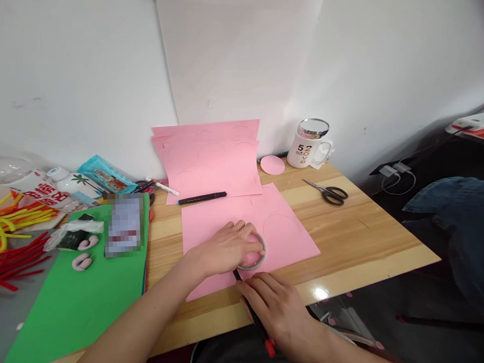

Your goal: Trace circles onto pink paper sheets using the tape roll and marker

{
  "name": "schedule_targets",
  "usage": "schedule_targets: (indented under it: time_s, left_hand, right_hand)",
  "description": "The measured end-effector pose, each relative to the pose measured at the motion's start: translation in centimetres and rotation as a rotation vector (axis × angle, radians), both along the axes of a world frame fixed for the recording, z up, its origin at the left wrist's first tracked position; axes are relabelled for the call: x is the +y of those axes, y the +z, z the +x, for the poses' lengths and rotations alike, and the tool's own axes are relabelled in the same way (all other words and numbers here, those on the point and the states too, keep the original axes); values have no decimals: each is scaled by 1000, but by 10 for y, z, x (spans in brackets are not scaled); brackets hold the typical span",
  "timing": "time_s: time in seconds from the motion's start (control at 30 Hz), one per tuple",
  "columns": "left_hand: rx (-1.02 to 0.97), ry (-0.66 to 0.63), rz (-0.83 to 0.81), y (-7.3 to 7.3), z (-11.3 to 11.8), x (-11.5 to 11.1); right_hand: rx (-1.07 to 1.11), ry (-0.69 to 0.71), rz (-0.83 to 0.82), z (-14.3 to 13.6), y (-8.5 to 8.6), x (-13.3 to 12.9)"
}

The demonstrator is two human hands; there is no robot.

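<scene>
One ring (262,257) lies beneath the left hand (230,248) holding it; right hand (276,302) grips marker (257,319)

The pink sheet (207,220) lay flat, bearing a thin drawn circle (279,228) at the ring's two o'clock. The round grey-rimmed ring (263,247) lay flat on it. The black pen (260,329) slanted, its red end aimed at five o'clock, its other end near the ring.
</scene>
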State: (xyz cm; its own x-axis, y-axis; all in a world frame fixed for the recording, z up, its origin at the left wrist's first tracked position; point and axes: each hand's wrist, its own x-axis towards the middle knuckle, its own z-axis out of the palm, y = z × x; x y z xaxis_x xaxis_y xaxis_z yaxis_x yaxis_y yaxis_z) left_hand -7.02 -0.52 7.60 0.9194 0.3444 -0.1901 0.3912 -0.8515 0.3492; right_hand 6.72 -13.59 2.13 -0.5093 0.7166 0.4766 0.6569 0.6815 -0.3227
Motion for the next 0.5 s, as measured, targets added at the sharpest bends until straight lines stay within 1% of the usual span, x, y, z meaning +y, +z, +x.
schedule_targets:
  time_s: [0.17,0.23,0.3,0.33,0.4,0.47,0.5]
  left_hand:
    - [-10,-10,13,-1,-1,0]
    - [-20,-9,12,-3,-1,1]
    - [-28,-5,10,-3,-1,1]
    - [-34,-2,10,-3,-1,1]
    - [-42,5,10,-2,-1,0]
    - [-38,13,11,-1,0,-2]
    - [-30,23,10,0,0,-4]
  right_hand:
    - [-35,-32,27,-6,2,-2]
    - [-16,-32,24,-3,4,-5]
    - [32,-41,-13,4,7,-9]
    - [77,-43,-50,8,9,-11]
    - [205,-32,-192,21,15,-11]
    - [373,-31,-389,38,20,-5]
    - [479,-57,-449,47,23,1]
